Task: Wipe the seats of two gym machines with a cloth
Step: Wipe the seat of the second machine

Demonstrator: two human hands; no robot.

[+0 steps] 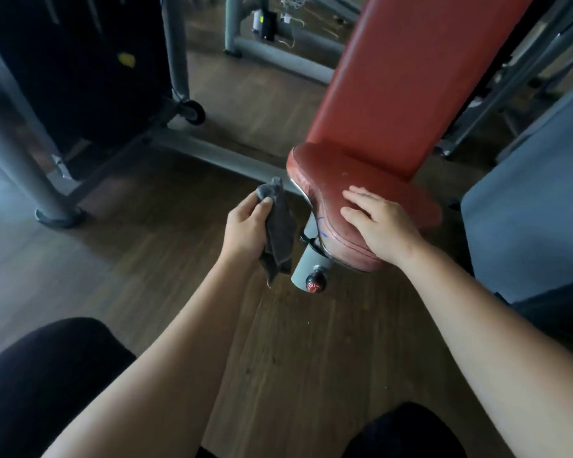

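A red padded seat (325, 173) juts out from a tall red backrest (407, 77) in the middle of the view. My right hand (377, 223) lies flat on the near part of the seat, fingers spread. Left of the seat, my left hand (245, 226) grips a dark grey cloth (280, 233), which hangs down crumpled and does not touch the seat. Under the seat a grey post (308, 262) carries a black and red adjustment knob (315, 283).
Grey machine frame tubes (212, 153) run along the wooden floor (298, 352) behind the seat. A dark weight-stack cover (80, 67) with a small wheel (192, 112) stands at the left. A blue-grey pad (536, 206) is close on the right. My dark-clad knees fill the bottom corners.
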